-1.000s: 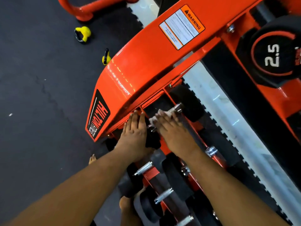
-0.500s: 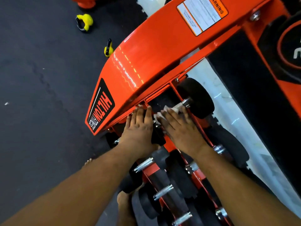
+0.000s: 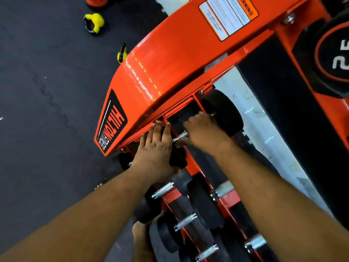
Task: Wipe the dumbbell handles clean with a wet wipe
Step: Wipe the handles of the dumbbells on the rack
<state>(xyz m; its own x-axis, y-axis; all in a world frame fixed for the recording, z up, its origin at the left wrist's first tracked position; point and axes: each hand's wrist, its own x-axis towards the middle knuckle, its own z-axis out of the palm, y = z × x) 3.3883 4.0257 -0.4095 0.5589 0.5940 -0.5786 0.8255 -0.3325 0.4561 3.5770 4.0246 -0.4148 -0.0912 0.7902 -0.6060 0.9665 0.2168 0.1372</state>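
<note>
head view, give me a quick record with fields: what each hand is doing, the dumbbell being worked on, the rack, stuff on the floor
left hand: left hand rests flat, fingers straight, on the near black dumbbell head
right hand: right hand curls round the dumbbell handle; the wet wipe is not visible now
dumbbell: lies on the orange rack, far head just past the right hand
other handles: more steel handles lower on the rack
floor: yellow kettlebell on the dark floor mat
</note>
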